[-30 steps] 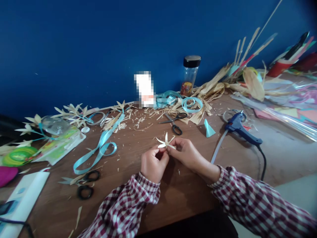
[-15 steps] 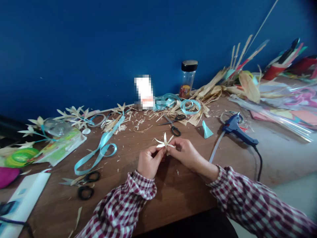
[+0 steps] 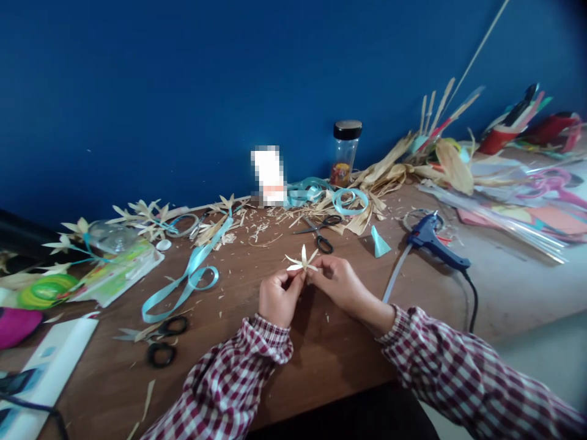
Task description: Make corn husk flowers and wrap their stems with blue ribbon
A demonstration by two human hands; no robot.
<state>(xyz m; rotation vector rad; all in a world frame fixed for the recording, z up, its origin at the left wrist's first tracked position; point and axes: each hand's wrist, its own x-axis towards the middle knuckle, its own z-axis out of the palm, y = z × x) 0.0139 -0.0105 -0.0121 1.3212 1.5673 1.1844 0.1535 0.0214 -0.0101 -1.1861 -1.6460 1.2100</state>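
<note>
Where blue wall (image 3: 183, 91) backs brown table (image 3: 339, 373), both hands (image 3: 279, 298) (image 3: 343, 286) pinch a pale flower (image 3: 303, 263).

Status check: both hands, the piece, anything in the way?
Left hand and right hand close together, both pinching a pale cream, star-shaped flower. Flower spread open. Black-handled metal scissors lie beyond, apart from it; nothing seen blocking.

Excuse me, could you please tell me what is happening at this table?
A person in checked sleeves is holding a small, pale, star-shaped flower above the table, the left hand and right hand close together with their fingers at its base. Similar pale flowers lie off to the left, near a light-blue ribbon. A blue glue gun lies to the right, held by neither hand.
</note>
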